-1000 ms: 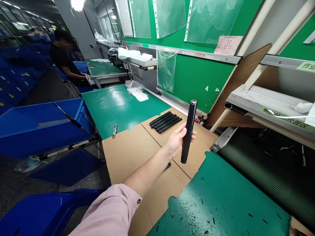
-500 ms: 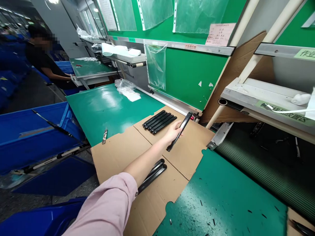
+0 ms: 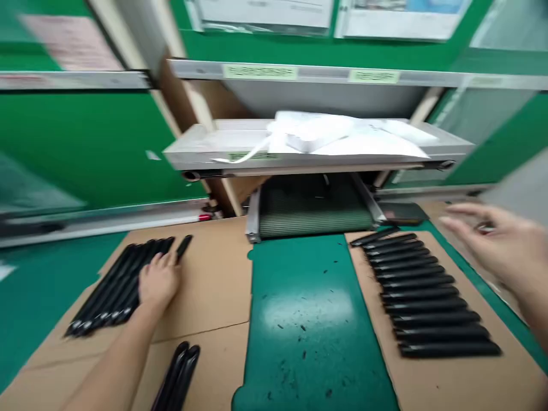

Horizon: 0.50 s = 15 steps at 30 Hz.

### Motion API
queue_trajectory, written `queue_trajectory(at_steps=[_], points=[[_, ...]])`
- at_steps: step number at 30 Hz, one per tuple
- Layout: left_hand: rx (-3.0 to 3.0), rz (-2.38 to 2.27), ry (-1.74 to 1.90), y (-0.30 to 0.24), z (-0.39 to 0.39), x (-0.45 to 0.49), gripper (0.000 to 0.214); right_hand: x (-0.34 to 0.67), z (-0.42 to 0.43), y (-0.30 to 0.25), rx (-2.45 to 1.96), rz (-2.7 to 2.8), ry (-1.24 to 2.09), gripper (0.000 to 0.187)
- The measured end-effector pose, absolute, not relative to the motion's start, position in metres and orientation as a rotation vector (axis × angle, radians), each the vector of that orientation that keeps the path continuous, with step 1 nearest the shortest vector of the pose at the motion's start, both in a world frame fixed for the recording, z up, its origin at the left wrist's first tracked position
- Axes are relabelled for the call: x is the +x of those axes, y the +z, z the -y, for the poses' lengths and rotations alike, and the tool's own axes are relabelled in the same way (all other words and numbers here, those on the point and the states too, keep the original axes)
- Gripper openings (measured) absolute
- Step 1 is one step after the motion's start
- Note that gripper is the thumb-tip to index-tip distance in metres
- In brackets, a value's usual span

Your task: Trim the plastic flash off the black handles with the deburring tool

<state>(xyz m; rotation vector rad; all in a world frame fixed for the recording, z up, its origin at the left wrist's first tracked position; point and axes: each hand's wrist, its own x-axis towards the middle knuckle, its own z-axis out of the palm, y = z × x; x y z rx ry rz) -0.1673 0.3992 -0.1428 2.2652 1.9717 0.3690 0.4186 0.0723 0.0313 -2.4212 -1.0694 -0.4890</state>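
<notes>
Black rods [image 3: 107,291] lie side by side beneath the fingers [image 3: 160,260] of the left hand [image 3: 158,282] on cardboard [image 3: 214,297], seemingly laid parallel to keep each one easy to pick up. A second row of rods [image 3: 428,297] lies well to the right of those fingers. The left fingers sit slightly apart on the rods, with no clear clamp, while the right hand [image 3: 492,240] hangs open above the surface, touching nothing visible.
</notes>
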Motion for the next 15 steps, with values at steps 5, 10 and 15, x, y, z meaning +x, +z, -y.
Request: queue_trajectory(at_steps=[5, 10, 15], points=[[2.406, -2.035, 0.232, -0.144, -0.42, -0.171, 0.043, 0.397, 0.051, -0.067, -2.539, 0.964, -0.062, 0.047], [2.551, -2.026, 0.338, -0.127, -0.418, -0.118, 0.044, 0.347, 0.122, -0.15, -2.612, 1.281, 0.068, 0.051], [2.721, -1.602, 0.491, -0.101, -0.355, -0.031, 0.045, 0.334, 0.135, -0.164, -2.638, 1.353, 0.113, 0.044]])
